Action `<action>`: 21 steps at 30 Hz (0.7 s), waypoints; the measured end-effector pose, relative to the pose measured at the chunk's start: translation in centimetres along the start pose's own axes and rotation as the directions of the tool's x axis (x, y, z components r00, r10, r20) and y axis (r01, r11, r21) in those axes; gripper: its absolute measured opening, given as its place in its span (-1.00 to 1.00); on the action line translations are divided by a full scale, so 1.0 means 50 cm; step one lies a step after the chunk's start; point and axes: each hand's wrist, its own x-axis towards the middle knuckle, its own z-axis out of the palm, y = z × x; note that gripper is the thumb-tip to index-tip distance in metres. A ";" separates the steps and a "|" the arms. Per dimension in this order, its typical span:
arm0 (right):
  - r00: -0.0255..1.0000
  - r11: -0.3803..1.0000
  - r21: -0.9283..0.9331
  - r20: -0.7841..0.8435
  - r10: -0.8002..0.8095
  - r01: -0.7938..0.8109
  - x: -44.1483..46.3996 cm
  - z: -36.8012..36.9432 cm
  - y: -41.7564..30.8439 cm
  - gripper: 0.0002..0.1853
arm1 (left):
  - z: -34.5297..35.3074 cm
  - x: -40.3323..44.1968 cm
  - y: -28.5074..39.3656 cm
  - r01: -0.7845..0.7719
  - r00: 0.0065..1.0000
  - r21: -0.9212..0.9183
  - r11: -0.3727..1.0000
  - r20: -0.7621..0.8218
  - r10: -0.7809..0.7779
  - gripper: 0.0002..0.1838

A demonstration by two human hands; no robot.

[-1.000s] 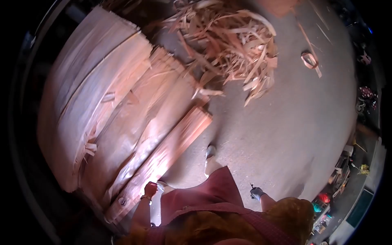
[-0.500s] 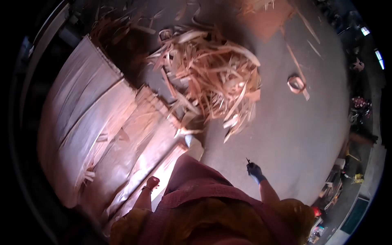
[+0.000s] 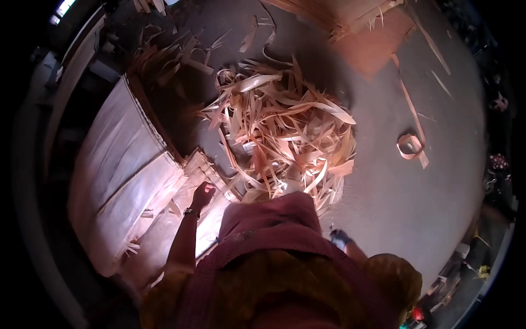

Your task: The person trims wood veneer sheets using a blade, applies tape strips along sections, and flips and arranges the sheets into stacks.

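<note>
My left hand (image 3: 204,194), bare and with a band at the wrist, is above the edge of a stack of wood veneer sheets (image 3: 123,170). Its fingers are curled and nothing shows in them; I cannot tell if it touches the veneer. My right hand (image 3: 341,239), in a dark glove, hangs low at my right side. Its fingers are wrapped round a small dark pointed tool (image 3: 332,227), of which only a little shows. Ahead of my legs lies a heap of veneer strips (image 3: 285,126) on the floor.
Beyond the heap, a reddish veneer sheet (image 3: 375,46) lies on the concrete floor (image 3: 416,203). A curled strip (image 3: 410,147) rests to the right, with loose slivers nearby. More scraps (image 3: 159,60) lie at the far left. Assorted items line the right edge.
I have moved forward toward the strip heap. My left hand has risen and reached forward over the veneer edge. My right hand has drawn closer to my side, still round the dark tool.
</note>
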 end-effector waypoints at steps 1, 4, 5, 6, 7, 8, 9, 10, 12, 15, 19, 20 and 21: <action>0.996 0.992 0.088 -0.024 -0.090 0.092 0.157 0.001 0.095 -0.62 | 0.002 0.024 -0.015 -0.038 0.998 0.104 0.994 -0.044 0.043 -0.76; 0.830 0.990 0.072 -0.554 -0.060 0.119 0.063 -0.286 -0.144 -0.62 | 0.036 0.054 0.060 0.312 0.949 -0.126 0.942 0.072 -0.305 -0.69; 0.841 0.932 0.322 -0.540 0.035 0.168 0.056 -0.336 -0.169 -0.65 | 0.053 0.060 0.078 0.345 0.937 -0.124 0.930 0.097 -0.335 -0.68; 0.854 0.809 0.551 -0.504 0.124 0.208 0.043 -0.379 -0.200 -0.68 | 0.066 0.067 0.079 0.317 0.944 -0.069 0.946 0.116 -0.308 -0.66; 0.884 0.805 0.569 -0.450 0.130 0.171 0.037 -0.411 -0.201 -0.72 | 0.079 0.086 0.069 0.282 0.951 -0.017 0.959 0.137 -0.278 -0.65; 0.908 0.801 0.584 -0.396 0.136 0.134 0.034 -0.441 -0.192 -0.76 | 0.094 0.111 0.052 0.243 0.956 0.033 0.969 0.160 -0.245 -0.64; 0.930 0.797 0.596 -0.340 0.142 0.097 0.032 -0.462 -0.180 -0.80 | 0.113 0.140 0.021 0.152 0.978 0.164 0.975 0.119 -0.173 -0.63; 0.929 0.872 0.486 -0.344 0.135 0.053 0.036 -0.476 -0.166 -0.79 | 0.126 0.150 0.035 0.203 0.968 0.093 0.975 0.129 -0.214 -0.63; 0.932 0.970 0.240 -0.342 0.120 -0.037 0.045 -0.490 -0.143 -0.78 | 0.141 0.161 0.091 0.308 0.942 -0.046 0.950 0.156 -0.298 -0.64; 0.952 0.987 0.163 -0.302 0.048 0.002 0.026 -0.524 -0.172 -0.70 | 0.145 0.194 0.137 0.317 0.919 0.019 0.948 0.243 -0.312 -0.66; 0.927 0.996 0.083 -0.372 0.054 -0.024 0.080 -0.544 -0.183 -0.64 | 0.138 0.242 0.151 0.194 0.936 0.090 0.977 0.281 -0.212 -0.65; 0.925 0.998 0.057 -0.379 0.031 -0.010 0.082 -0.546 -0.194 -0.63 | 0.135 0.245 0.158 0.164 0.939 0.091 0.982 0.291 -0.183 -0.64; 0.924 0.999 0.032 -0.383 0.009 0.004 0.083 -0.546 -0.205 -0.61 | 0.130 0.252 0.166 0.110 0.950 0.132 0.985 0.278 -0.143 -0.64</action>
